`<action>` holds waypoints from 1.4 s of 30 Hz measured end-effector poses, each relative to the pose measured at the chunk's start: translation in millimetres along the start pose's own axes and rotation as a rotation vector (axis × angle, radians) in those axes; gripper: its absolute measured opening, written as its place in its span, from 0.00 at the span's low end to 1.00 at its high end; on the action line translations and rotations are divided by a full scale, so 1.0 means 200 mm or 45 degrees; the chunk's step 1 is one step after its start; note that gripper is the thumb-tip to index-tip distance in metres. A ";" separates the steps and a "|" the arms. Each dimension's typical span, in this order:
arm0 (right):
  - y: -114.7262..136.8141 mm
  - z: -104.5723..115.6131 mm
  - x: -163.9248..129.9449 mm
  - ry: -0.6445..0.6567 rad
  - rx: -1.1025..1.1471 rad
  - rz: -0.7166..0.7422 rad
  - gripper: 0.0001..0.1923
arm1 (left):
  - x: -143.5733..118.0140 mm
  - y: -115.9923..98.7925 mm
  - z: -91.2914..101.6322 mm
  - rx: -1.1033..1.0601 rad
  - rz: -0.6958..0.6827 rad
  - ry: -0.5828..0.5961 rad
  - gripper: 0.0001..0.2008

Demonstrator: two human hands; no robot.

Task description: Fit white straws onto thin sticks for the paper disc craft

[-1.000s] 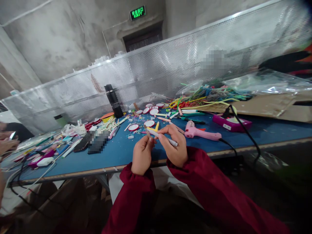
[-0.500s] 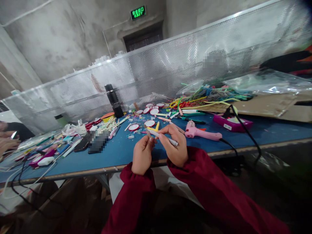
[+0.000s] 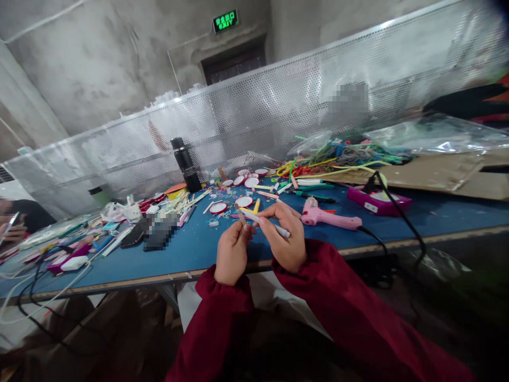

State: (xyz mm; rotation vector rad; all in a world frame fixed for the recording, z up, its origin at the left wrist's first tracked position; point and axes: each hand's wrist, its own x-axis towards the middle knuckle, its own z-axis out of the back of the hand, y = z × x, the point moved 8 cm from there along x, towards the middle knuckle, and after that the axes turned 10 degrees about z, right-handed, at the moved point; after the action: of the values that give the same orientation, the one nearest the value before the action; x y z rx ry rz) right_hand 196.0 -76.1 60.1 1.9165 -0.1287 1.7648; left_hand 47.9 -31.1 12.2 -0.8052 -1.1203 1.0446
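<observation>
My left hand (image 3: 231, 253) pinches a short, flat brown stick (image 3: 239, 213) upright between thumb and fingers. A slim white marker pen (image 3: 251, 215) with a grey back end lies in the grip of my right hand (image 3: 289, 245). Its tip is close to the stick; whether they touch I cannot tell. Just beyond my fingers is a yellow stick (image 3: 257, 205), beside round white discs with red rims (image 3: 244, 201). To the right of my right hand rests a pink glue gun (image 3: 332, 217).
A purple box (image 3: 379, 201) with a black cable sits at the right. Behind are pliers (image 3: 316, 196) and colourful pipe cleaners (image 3: 342, 156). A black bottle (image 3: 185, 164) stands by the mesh divider (image 3: 254, 116). Phones (image 3: 134, 233) and sticks lie left, near another person's hand (image 3: 16, 233).
My hands hold almost the same position, with the marker pen and stick barely shifted. At the far left, the other person's hand and the bright flat thing in it have moved.
</observation>
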 end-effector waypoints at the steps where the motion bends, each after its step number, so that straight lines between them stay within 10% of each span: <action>1: 0.00 0.00 0.00 -0.009 -0.002 -0.006 0.07 | 0.00 0.00 0.00 0.003 0.001 0.001 0.20; 42: 0.01 0.00 0.00 0.043 0.002 0.049 0.06 | 0.00 0.01 0.00 -0.029 -0.005 0.002 0.20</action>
State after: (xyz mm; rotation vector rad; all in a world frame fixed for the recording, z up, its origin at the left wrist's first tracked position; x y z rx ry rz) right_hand 194.6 -77.5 60.5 1.8960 -0.1525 1.8222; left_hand 47.7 -30.4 10.9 -0.8220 -1.1338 1.0293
